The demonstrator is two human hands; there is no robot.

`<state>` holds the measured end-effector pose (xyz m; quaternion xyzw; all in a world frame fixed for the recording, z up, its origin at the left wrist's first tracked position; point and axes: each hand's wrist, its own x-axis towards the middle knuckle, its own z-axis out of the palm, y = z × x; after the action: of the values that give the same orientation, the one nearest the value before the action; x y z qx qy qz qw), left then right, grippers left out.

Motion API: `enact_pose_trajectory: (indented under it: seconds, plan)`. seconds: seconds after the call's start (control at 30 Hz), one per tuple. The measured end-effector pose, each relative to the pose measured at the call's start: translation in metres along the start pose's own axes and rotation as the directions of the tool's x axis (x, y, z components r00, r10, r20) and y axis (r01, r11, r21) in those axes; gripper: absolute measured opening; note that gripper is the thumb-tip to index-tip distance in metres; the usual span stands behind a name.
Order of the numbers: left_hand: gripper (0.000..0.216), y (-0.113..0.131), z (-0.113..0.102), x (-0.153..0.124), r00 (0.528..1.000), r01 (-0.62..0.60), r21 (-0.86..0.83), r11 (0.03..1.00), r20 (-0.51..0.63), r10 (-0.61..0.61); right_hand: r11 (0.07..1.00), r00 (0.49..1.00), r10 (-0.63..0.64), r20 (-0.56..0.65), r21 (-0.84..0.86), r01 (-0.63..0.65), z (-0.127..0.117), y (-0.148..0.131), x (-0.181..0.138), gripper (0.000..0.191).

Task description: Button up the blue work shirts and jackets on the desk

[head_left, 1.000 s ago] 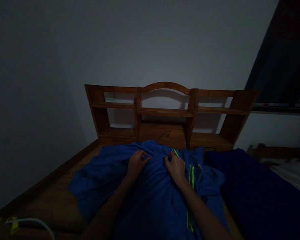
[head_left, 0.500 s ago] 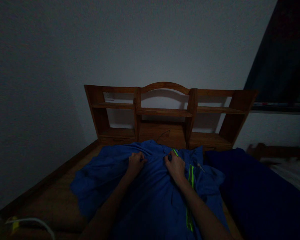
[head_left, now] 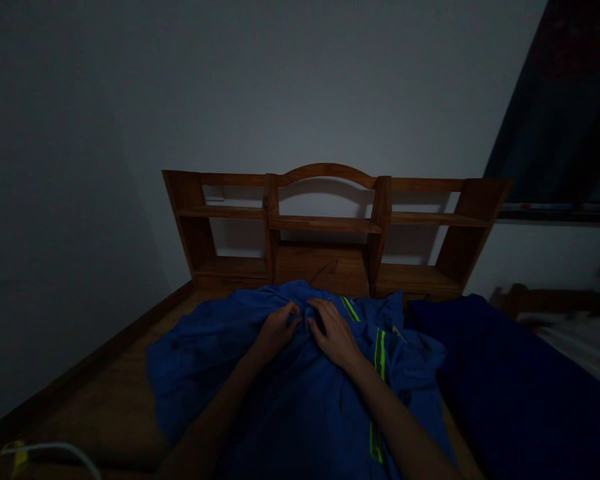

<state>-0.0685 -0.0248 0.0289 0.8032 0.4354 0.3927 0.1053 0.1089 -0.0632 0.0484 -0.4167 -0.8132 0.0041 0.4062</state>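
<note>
A big blue garment (head_left: 300, 407) is spread on the wooden bed (head_left: 115, 413), right under the two hands. Its far edge is found just past the fingertips, on the side where the shelf (head_left: 325, 225) is placed. The near end is cut off from view, so it cannot be told which way the garment is longer. More of the cloth is laid toward the person than away.

The bunched cloth (head_left: 307, 313) is set between the left hand (head_left: 279, 329) and the right hand (head_left: 334, 335), and it is almost touched by both. The fingers of the left hand are curled, with only a small gap left before the thumb. The right hand is opened a bit wider, with its thumb held apart. It is too dark to tell if cloth is pinched by either one.

The bright stripes (head_left: 381, 352) are seen on the right side, so the right hand is nearer to them. The plain left part is nearer to the left hand.
</note>
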Motion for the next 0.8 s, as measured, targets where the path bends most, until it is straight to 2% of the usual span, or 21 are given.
enact_pose_trajectory:
  seconds: [0.1, 0.2, 0.4, 0.67, 0.8]
  plan:
    - [0.014, 0.008, -0.003, -0.003, 0.998, -0.039, -0.017, 0.999, 0.038, 0.04, 0.996, 0.996, -0.056, 0.065, 0.066, 0.052, -0.003, -0.008, -0.001, 0.033]
    - [0.014, 0.011, -0.003, -0.004, 0.997, -0.032, -0.04, 0.999, 0.067, 0.034, 0.998, 0.998, -0.018, 0.061, 0.055, 0.015, 0.0, -0.007, -0.001, 0.028]
    - [0.009, 0.007, 0.003, 0.001, 1.0, -0.009, -0.114, 0.993, 0.023, 0.011, 0.999, 0.996, 0.004, 0.085, 0.042, -0.008, 0.009, 0.007, -0.001, 0.025]
    - [0.019, -0.003, 0.007, 0.002, 0.998, 0.031, -0.238, 0.971, -0.045, -0.043, 0.974, 0.976, 0.205, 0.072, -0.109, -0.196, 0.012, 0.01, -0.004, 0.017]
    - [0.022, -0.009, 0.009, 0.005, 0.995, 0.093, -0.298, 0.95, -0.015, -0.102, 0.955, 0.966, 0.25, 0.069, -0.185, -0.233, 0.014, 0.009, -0.005, 0.02]
